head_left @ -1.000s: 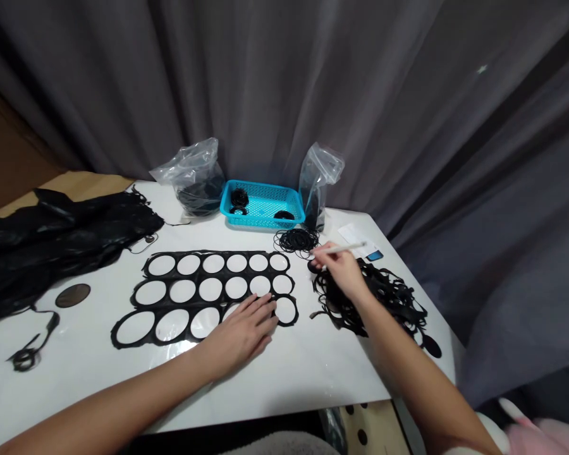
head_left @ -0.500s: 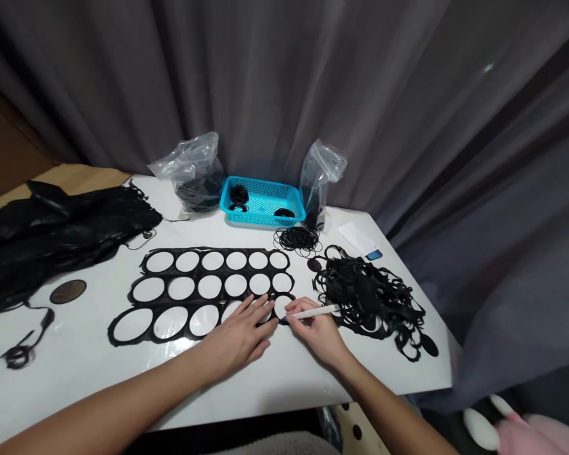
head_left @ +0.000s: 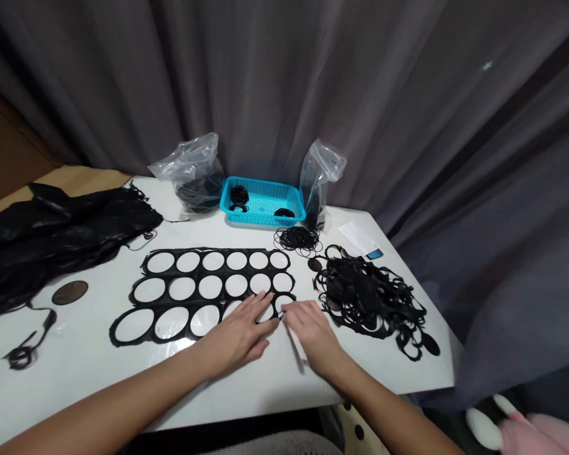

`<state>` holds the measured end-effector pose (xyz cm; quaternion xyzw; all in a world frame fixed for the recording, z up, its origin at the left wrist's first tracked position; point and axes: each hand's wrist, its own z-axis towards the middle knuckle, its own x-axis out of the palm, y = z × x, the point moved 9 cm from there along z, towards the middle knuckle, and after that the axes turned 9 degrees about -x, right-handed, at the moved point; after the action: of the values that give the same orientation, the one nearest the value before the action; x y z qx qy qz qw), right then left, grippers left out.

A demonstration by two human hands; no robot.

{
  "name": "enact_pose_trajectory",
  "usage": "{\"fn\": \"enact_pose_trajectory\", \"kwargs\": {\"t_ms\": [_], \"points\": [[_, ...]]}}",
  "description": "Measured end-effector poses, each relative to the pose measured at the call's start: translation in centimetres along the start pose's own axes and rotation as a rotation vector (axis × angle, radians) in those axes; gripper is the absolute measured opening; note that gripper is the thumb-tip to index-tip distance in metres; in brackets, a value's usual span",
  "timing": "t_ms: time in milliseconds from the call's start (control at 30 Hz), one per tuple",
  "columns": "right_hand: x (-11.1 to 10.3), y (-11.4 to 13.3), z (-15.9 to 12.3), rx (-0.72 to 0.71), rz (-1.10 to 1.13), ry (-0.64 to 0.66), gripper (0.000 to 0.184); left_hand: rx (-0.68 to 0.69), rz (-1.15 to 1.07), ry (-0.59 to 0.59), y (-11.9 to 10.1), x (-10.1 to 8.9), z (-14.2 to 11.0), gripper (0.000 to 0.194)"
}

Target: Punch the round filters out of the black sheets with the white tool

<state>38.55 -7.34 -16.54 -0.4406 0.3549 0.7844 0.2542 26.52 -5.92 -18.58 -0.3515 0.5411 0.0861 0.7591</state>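
Where the worktop ends: a grey curtain hangs in deep folds along the far edge and down the right side.

Worktop: a white worktop fills the lower frame, with a pale wooden surface showing past its far left corner.

Left edge: a heap of black sheeting spills over this edge, with a dark oval disc and a small tangle of black cord just in front of it.

Middle: a black die-cut sheet lies flat at the centre, nearer the front edge, with three rows of oval holes.

Right side: a tangled pile of black offcuts sits toward the right edge, just beside the sheet but apart from it.

Far edge: a turquoise plastic basket holding small black pieces stands between two clear plastic bags. A coil of thin black rings lies in front, and a paper slip with a blue card lies near the far right corner.

Left hand: the left hand lies open on the sheet's lower right part, fingers spread.

Right hand: the right hand sits just beside it, fingertips at the sheet's last hole. Its fingers are close together, but the blur leaves any clamp uncertain.

Pen: a white pen slants beneath the right hand.
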Motion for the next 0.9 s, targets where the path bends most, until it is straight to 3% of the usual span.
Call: {"fn": "enact_pose_trajectory", "kwargs": {"t_ms": [67,133,200,267,333,433,533,600,667,800,900], "points": [[-2.1,-3.6,-0.5,0.119,-0.108,-0.104,0.02,-0.002,-0.015,0.0,0.0,-0.1,0.0,0.046],[-5.1,-8.3,-1.6,0.333,-0.193,-0.24,0.02,-0.007,-0.022,0.016,0.1,-0.1,-0.1,0.046],[-7.2,-12.3,-2.8,0.523,-0.182,-0.324,0.025,-0.005,-0.027,0.032,0.0,-0.1,-0.3,0.046],[-7.8,-14.5,-3.0,0.618,-0.076,-0.346,0.029,0.004,-0.037,0.037,-0.2,-0.3,-0.3,0.048],[-7.0,-14.7,-2.1,0.626,0.075,-0.321,0.03,0.002,-0.057,0.039,-0.2,-0.6,0.0,0.054],[-4.3,-13.0,0.4,0.574,0.294,-0.269,0.029,-0.049,-0.077,0.016,0.2,-1.1,1.2,0.058],[-1.8,-11.8,2.7,0.535,0.459,-0.247,0.028,-0.083,-0.047,-0.015,0.5,-1.5,2.7,0.054],[-1.0,-12.5,3.1,0.58,0.561,-0.276,0.029,-0.078,-0.013,-0.011,0.3,-1.3,3.3,0.049],[-1.4,-14.4,2.5,0.661,0.621,-0.378,0.032,-0.064,0.01,0.009,-0.1,-0.8,3.4,0.043],[-4.8,-18.1,-0.1,0.72,0.514,-0.61,0.032,-0.051,-0.024,0.062,-0.5,-0.1,2.8,0.039],[-5.1,-19.4,-1.4,0.779,0.676,-0.687,0.035,-0.018,-0.126,0.094,-0.8,-0.4,2.5,0.042]]}}
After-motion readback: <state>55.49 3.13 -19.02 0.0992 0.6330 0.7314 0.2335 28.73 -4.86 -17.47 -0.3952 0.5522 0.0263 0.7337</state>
